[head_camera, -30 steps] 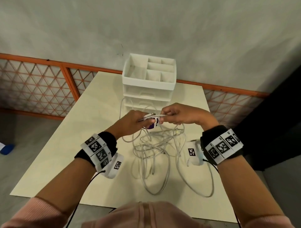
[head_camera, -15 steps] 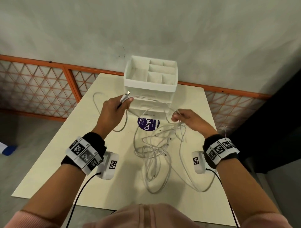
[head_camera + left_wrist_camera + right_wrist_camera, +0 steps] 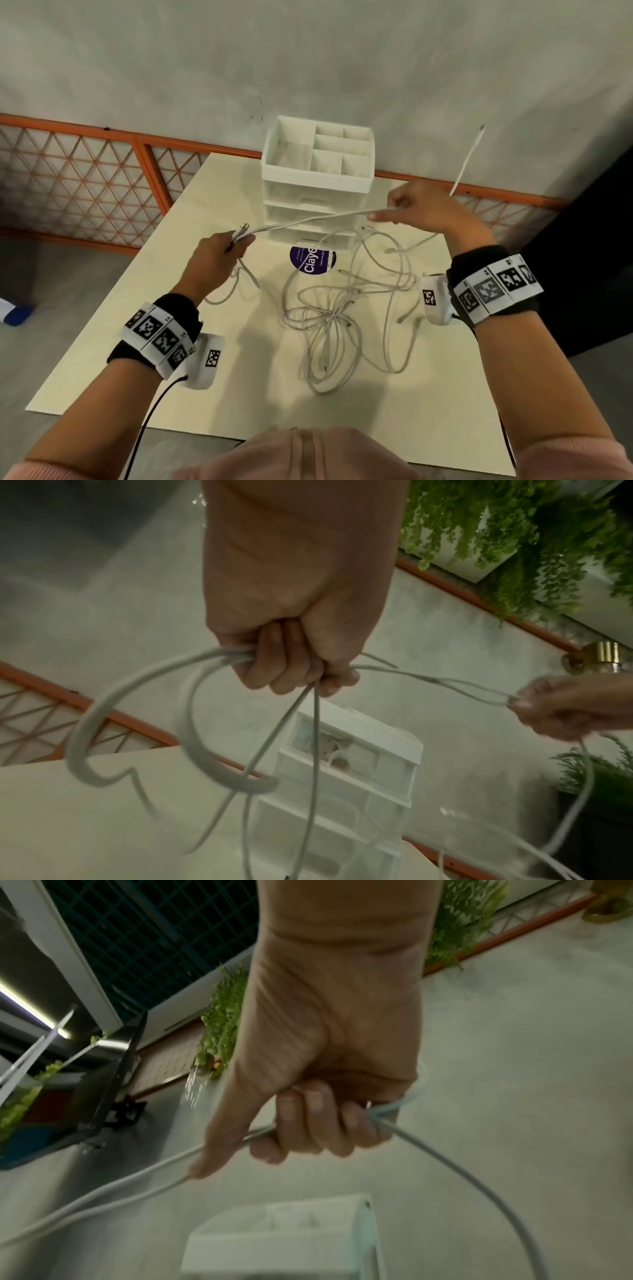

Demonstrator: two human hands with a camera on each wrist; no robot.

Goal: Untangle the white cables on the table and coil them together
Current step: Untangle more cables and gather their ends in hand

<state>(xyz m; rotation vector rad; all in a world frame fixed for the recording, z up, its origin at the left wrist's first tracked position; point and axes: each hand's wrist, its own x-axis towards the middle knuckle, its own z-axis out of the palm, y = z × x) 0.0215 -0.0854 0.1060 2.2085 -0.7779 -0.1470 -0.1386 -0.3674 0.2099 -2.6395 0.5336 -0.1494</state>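
Observation:
A tangle of white cables (image 3: 329, 318) lies on the cream table (image 3: 137, 359) in front of me. My left hand (image 3: 219, 255) is raised over the table's left half, its curled fingers (image 3: 284, 666) gripping cable strands near a plug end (image 3: 244, 229). A taut doubled strand (image 3: 315, 221) runs from it to my right hand (image 3: 421, 209), which grips the cables (image 3: 394, 1131) in a fist, held up in front of the organiser. One loose cable end (image 3: 467, 161) sticks up past the right hand. More loops hang from both hands down to the pile.
A white drawer organiser (image 3: 317, 178) with open top compartments stands at the table's far middle. A round purple sticker (image 3: 312, 259) lies just in front of it. An orange lattice railing (image 3: 85, 178) and a grey wall lie behind. The floor drops away left and right.
The hands started close together at the tangle and have pulled apart. The right hand rose up and right, stretching a strand taut, and a free cable end now flicks up beside it.

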